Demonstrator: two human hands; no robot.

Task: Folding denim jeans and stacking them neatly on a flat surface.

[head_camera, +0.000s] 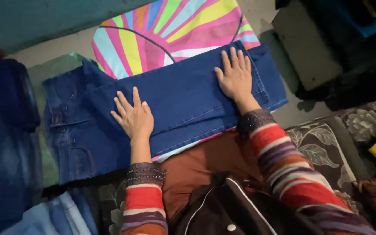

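Denim, dark blue: one pair of jeans (170, 109) lies flat across a bright rainbow-striped cloth (170, 26) in front of the person, waist end at the person's left, leg end at the right. Legs look stacked one on the other and lie lengthwise; the waistband and pocket area sticks out past the folded part on the left, so I'd judge the fold as partly done, maybe one fold in, with the final compact folds not yet made. Left hand (134, 116) is flat, palm down, fingers spread, pressing on the denim near the crotch/thigh area. Right hand (236, 77) is also flat and palm down, fingers close together and only slightly fanned, pressing near the hem end. Neither hand pinches or grips anything; both just bear on the fabric, looks like smoothing or holding it flat. Hands are well apart, one at each end of the leg section. Both wrists show striped knit sleeves with dark beaded cuffs. Other dark denim (5, 130) sits at far left, beside the waist end, and a lighter blue denim piece (53, 215) lies at lower left; whether those are finished pieces or waiting ones I cannot tell. Floral-print cushion (323, 148) is at the person's right, not touching the jeans.
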